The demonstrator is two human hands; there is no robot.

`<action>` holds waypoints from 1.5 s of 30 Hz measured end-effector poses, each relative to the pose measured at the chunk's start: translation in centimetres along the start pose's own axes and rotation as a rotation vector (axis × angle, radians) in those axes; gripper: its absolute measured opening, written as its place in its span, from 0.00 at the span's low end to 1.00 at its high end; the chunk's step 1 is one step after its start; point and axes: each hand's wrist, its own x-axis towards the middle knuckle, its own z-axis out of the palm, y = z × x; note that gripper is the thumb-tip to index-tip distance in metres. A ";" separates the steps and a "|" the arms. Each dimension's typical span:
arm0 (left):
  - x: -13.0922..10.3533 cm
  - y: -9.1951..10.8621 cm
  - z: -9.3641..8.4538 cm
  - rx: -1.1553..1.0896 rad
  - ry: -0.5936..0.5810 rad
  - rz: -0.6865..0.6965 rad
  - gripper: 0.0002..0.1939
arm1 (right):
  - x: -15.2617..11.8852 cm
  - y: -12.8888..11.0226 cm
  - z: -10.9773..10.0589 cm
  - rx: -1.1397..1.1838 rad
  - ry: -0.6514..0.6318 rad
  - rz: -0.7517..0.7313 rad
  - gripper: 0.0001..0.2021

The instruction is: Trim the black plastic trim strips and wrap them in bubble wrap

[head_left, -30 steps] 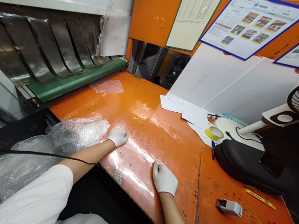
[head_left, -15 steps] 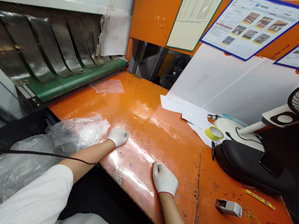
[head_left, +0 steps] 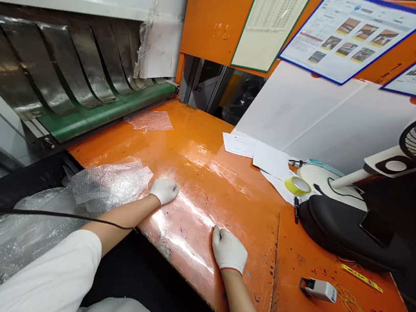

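Note:
My left hand (head_left: 164,191), in a white knitted glove with a red cuff edge, rests as a loose fist on the orange tabletop (head_left: 210,192). Just left of it, a sheet of bubble wrap (head_left: 111,183) spills over the table's edge. My right hand (head_left: 229,250), gloved the same way, is also curled into a fist on the glossy surface nearer the front edge. No object shows in either hand. A thin dark cable (head_left: 68,216) crosses over my left forearm.
A green conveyor belt (head_left: 109,111) under metal flaps borders the left side; pink bubble wrap (head_left: 151,120) lies beside it. To the right are papers (head_left: 271,160), yellow tape (head_left: 297,185), a marker (head_left: 296,210), a fan (head_left: 350,189), a black case (head_left: 329,230) and a stamp (head_left: 319,289).

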 end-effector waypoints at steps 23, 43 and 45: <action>0.1 0.0 -0.1 -0.024 -0.005 -0.005 0.23 | -0.1 -0.1 -0.4 0.004 -0.019 0.007 0.31; 0.1 0.0 0.0 -0.023 -0.005 -0.007 0.24 | -0.1 -0.1 -0.5 -0.003 -0.016 0.006 0.30; 0.1 0.0 0.0 -0.020 -0.006 -0.006 0.24 | -0.2 -0.1 -0.5 -0.003 -0.016 0.007 0.30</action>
